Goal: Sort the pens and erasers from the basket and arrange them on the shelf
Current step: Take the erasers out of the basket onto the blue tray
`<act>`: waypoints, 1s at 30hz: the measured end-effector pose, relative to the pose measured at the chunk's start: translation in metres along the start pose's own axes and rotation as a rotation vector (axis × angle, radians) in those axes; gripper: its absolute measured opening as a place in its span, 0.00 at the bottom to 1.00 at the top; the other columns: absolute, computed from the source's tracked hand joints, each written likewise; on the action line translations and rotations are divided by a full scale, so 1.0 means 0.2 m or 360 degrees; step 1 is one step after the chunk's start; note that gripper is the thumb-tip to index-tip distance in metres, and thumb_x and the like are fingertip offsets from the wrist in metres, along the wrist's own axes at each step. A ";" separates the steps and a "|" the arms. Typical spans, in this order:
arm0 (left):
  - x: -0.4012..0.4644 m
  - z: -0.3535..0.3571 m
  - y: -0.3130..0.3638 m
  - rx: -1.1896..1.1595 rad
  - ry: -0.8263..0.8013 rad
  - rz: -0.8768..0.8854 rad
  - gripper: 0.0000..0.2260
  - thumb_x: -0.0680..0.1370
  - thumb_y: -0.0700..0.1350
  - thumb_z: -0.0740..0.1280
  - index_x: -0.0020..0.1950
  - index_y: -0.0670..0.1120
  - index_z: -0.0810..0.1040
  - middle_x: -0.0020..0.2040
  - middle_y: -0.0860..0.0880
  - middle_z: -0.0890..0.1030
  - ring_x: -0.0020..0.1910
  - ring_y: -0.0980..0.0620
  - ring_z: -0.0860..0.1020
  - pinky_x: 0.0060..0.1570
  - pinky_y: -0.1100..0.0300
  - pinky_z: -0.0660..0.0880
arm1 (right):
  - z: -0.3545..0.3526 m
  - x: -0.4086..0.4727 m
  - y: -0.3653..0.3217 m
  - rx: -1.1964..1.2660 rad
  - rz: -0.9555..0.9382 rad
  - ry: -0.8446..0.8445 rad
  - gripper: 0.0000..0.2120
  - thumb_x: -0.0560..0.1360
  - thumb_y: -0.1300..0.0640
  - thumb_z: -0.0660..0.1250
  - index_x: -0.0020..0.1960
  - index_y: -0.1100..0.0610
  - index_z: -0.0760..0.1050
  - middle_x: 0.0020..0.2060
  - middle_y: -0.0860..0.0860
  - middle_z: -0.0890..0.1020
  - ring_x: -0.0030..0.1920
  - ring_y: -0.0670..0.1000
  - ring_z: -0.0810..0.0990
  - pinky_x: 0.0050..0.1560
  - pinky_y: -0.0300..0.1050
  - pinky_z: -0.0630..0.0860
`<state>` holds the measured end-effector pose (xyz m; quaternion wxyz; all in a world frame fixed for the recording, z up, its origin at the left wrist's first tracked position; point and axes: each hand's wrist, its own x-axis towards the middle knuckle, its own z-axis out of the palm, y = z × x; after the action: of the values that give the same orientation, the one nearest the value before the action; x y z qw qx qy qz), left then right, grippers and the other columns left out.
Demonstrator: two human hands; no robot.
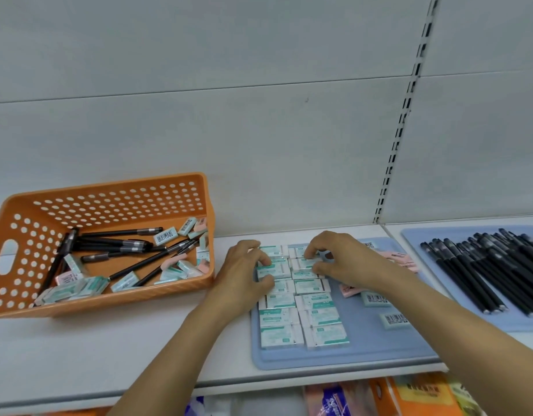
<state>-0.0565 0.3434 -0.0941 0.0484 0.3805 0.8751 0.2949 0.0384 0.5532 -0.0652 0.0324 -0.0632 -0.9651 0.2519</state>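
Left hand (246, 270): palm down at the left edge of the eraser rows, fingers curled, fingertips pressing on the wrapped erasers of the left column near its far end; it lifts nothing that can be seen.
Right hand (334, 257): palm down over the far end of the right column, thumb and fingers bent and pinching the sides of one eraser there.
Eraser rows (301, 307): green-and-white wrapped erasers laid flat in two touching columns on the blue mat, running from near the back wall toward the shelf's front edge.
Blue mat (343, 355): lies flat on the white shelf, just right of the basket.
Loose erasers (376, 298): a few pink and pale green ones scattered on the same mat to the right of the rows, partly hidden by the right forearm; one with a barcode (394, 319) lies apart nearer the front.
Basket (25, 235): orange, perforated, on the shelf at the left, well apart from the pen mat.
Basket contents: black pens (121, 244) lying crossed, mixed with green and pink erasers (166, 235) along the right and front walls.
Sorted pens (481, 271): black pens side by side, slightly fanned, on a second blue mat (415, 235) at the far right.
Shelf (109, 340): white, with a pale back wall (229, 115); coloured packages (409, 397) show on the level below.
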 end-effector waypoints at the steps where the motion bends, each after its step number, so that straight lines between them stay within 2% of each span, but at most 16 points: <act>1: 0.01 0.00 0.00 -0.0037 -0.0053 -0.0012 0.08 0.78 0.46 0.66 0.56 0.51 0.72 0.73 0.55 0.61 0.68 0.60 0.62 0.61 0.69 0.61 | 0.00 0.00 0.00 0.0002 0.0011 -0.0004 0.09 0.76 0.56 0.69 0.56 0.50 0.78 0.58 0.45 0.76 0.57 0.47 0.75 0.57 0.43 0.73; 3: 0.03 0.01 0.03 -0.0077 -0.0164 -0.0032 0.08 0.80 0.46 0.61 0.58 0.51 0.69 0.76 0.56 0.56 0.65 0.61 0.66 0.60 0.66 0.66 | 0.02 0.01 0.01 0.0004 0.0011 0.0012 0.10 0.76 0.57 0.68 0.57 0.50 0.77 0.57 0.45 0.77 0.56 0.47 0.75 0.55 0.42 0.72; 4: 0.04 0.02 0.04 -0.0090 -0.0200 -0.0058 0.08 0.81 0.46 0.59 0.59 0.50 0.67 0.76 0.55 0.57 0.62 0.60 0.68 0.57 0.65 0.68 | 0.03 0.01 0.02 0.0000 0.0009 0.0029 0.10 0.76 0.57 0.68 0.57 0.50 0.77 0.57 0.45 0.78 0.56 0.47 0.75 0.54 0.41 0.72; 7: 0.06 0.06 0.06 -0.0113 -0.0160 -0.0099 0.07 0.80 0.44 0.56 0.58 0.50 0.63 0.63 0.51 0.68 0.52 0.58 0.70 0.48 0.62 0.72 | 0.06 0.00 0.02 -0.0039 0.0004 0.0101 0.11 0.77 0.55 0.66 0.59 0.51 0.74 0.57 0.46 0.78 0.54 0.46 0.73 0.50 0.39 0.68; 9: 0.06 0.08 0.06 -0.0065 -0.0128 -0.0072 0.08 0.81 0.44 0.55 0.59 0.51 0.62 0.60 0.51 0.69 0.53 0.58 0.69 0.47 0.66 0.68 | 0.08 -0.02 0.02 -0.0055 0.0001 0.0119 0.13 0.78 0.53 0.65 0.61 0.50 0.72 0.58 0.46 0.76 0.54 0.45 0.73 0.50 0.40 0.68; 10: 0.06 0.09 0.06 -0.0030 -0.0131 -0.0049 0.11 0.81 0.44 0.56 0.63 0.50 0.62 0.62 0.51 0.68 0.56 0.58 0.68 0.51 0.66 0.66 | 0.08 -0.04 0.03 -0.0047 -0.0003 0.0121 0.14 0.78 0.52 0.65 0.63 0.49 0.71 0.58 0.44 0.75 0.53 0.45 0.73 0.51 0.41 0.69; 12: 0.05 0.09 0.05 0.0044 -0.0107 0.0000 0.18 0.82 0.45 0.56 0.71 0.48 0.60 0.68 0.50 0.66 0.66 0.54 0.65 0.62 0.65 0.63 | 0.05 -0.09 0.05 0.0100 0.0009 0.0185 0.19 0.78 0.48 0.65 0.67 0.45 0.68 0.59 0.40 0.70 0.51 0.41 0.71 0.53 0.39 0.69; 14: 0.03 0.09 0.07 0.0124 -0.0073 0.0042 0.22 0.83 0.48 0.54 0.77 0.48 0.55 0.76 0.51 0.58 0.76 0.52 0.53 0.73 0.62 0.51 | -0.02 -0.16 0.12 0.0263 0.0020 0.0369 0.20 0.77 0.45 0.65 0.68 0.42 0.68 0.62 0.37 0.68 0.57 0.39 0.69 0.59 0.37 0.65; 16: 0.00 0.11 0.12 0.0158 -0.0070 0.0128 0.26 0.83 0.56 0.53 0.79 0.52 0.50 0.79 0.57 0.49 0.77 0.60 0.41 0.74 0.62 0.38 | -0.10 -0.25 0.22 0.0387 0.0093 0.0475 0.20 0.75 0.43 0.67 0.66 0.39 0.69 0.62 0.33 0.67 0.65 0.39 0.65 0.65 0.39 0.62; 19: -0.01 0.19 0.27 0.0164 -0.0123 0.0355 0.28 0.81 0.62 0.54 0.79 0.57 0.50 0.77 0.64 0.48 0.73 0.69 0.35 0.72 0.66 0.32 | -0.16 -0.37 0.34 0.0349 0.0223 0.0195 0.24 0.71 0.38 0.69 0.65 0.31 0.66 0.69 0.35 0.62 0.70 0.39 0.60 0.69 0.43 0.60; 20: -0.01 0.21 0.33 0.0203 -0.0139 0.0428 0.27 0.80 0.62 0.55 0.78 0.58 0.53 0.77 0.63 0.51 0.75 0.67 0.38 0.73 0.64 0.34 | -0.15 -0.39 0.36 0.0295 0.0222 0.0090 0.26 0.70 0.38 0.70 0.65 0.30 0.65 0.70 0.36 0.61 0.71 0.40 0.60 0.71 0.44 0.61; 22: 0.02 0.26 0.41 0.0377 -0.0114 0.0534 0.24 0.79 0.60 0.60 0.74 0.59 0.63 0.75 0.60 0.63 0.76 0.58 0.52 0.74 0.60 0.45 | -0.11 -0.39 0.39 0.0251 0.0164 0.0098 0.25 0.72 0.42 0.71 0.67 0.34 0.68 0.72 0.38 0.63 0.71 0.42 0.62 0.72 0.45 0.61; 24: 0.06 0.28 0.48 0.0593 -0.0009 0.0565 0.18 0.78 0.58 0.63 0.68 0.59 0.72 0.64 0.59 0.74 0.67 0.54 0.64 0.66 0.58 0.56 | -0.10 -0.38 0.39 0.0259 0.0126 0.0265 0.23 0.74 0.47 0.70 0.68 0.39 0.70 0.69 0.41 0.68 0.69 0.43 0.66 0.70 0.42 0.63; 26: 0.08 0.29 0.53 0.0686 0.0050 0.0527 0.14 0.77 0.57 0.64 0.62 0.58 0.77 0.55 0.57 0.79 0.61 0.53 0.68 0.59 0.56 0.60 | -0.09 -0.38 0.41 0.0234 0.0098 0.0345 0.22 0.76 0.49 0.69 0.68 0.42 0.71 0.65 0.42 0.72 0.66 0.44 0.70 0.67 0.41 0.67; 28: 0.08 0.31 0.57 0.0640 0.0059 0.0484 0.12 0.77 0.59 0.65 0.56 0.57 0.79 0.50 0.56 0.81 0.56 0.53 0.71 0.57 0.54 0.63 | -0.09 -0.41 0.44 0.0257 0.0092 0.0334 0.22 0.78 0.49 0.66 0.70 0.43 0.69 0.65 0.40 0.73 0.63 0.41 0.71 0.66 0.41 0.69; 30: 0.08 0.35 0.61 0.0462 0.0024 0.0447 0.12 0.75 0.59 0.67 0.53 0.56 0.80 0.47 0.55 0.82 0.51 0.53 0.75 0.55 0.54 0.67 | -0.08 -0.45 0.47 0.0304 0.0068 0.0340 0.19 0.79 0.50 0.63 0.70 0.43 0.69 0.66 0.39 0.72 0.64 0.36 0.70 0.65 0.33 0.66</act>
<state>0.0322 0.4536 -0.0808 -0.0550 0.4996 0.8472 0.1724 0.1388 0.6297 -0.0997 0.1356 -0.1068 -0.9262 0.3351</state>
